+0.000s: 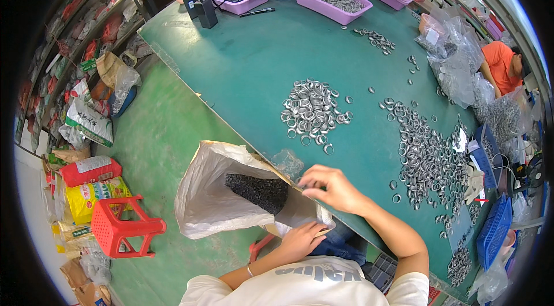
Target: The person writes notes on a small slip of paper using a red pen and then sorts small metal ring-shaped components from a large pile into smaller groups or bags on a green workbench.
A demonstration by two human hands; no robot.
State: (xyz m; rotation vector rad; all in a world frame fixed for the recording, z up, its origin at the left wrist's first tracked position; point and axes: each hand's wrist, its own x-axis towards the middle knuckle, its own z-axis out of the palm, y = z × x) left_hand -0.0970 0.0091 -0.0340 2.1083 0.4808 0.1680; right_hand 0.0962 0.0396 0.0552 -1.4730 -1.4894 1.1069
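We steady a wide-mouthed, white-lined sack [199,202] at the flat green counter [231,69].
In the head view, our left hand [303,242] pinches the sack's near rim; our right hand [330,188] is at its right side, fingers curled, whether gripping anything we cannot tell. Small black pieces [258,192] lie inside the sack; silver-grey metal rings [311,107] are heaped beyond it.
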